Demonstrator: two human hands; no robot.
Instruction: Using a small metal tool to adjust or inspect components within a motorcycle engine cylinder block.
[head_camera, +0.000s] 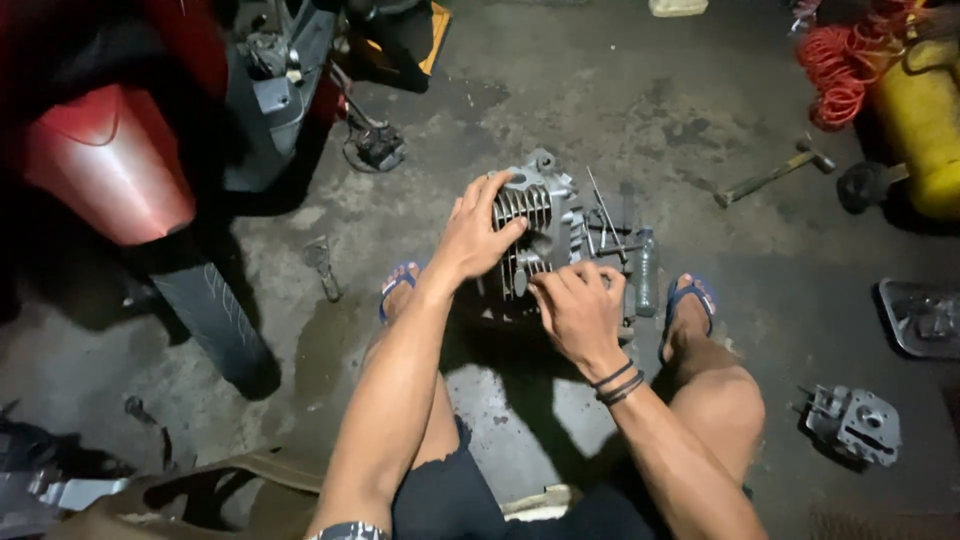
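Observation:
A grey finned engine cylinder block (548, 212) stands on the concrete floor between my feet, with long metal studs (606, 214) sticking out of its right side. My left hand (474, 232) grips the finned left face of the block, fingers curled over its top edge. My right hand (578, 308) rests against the block's near lower side, fingers bent on the metal; black bands circle that wrist. Whether the right hand holds a small part is hidden.
A red motorbike (110, 160) and its tyre (215, 320) stand at left. A hammer (775, 172) lies at right, near a yellow tank (925, 115) and orange coiled hose (840, 60). Metal engine parts (855, 425) and a tray (920, 318) lie at right.

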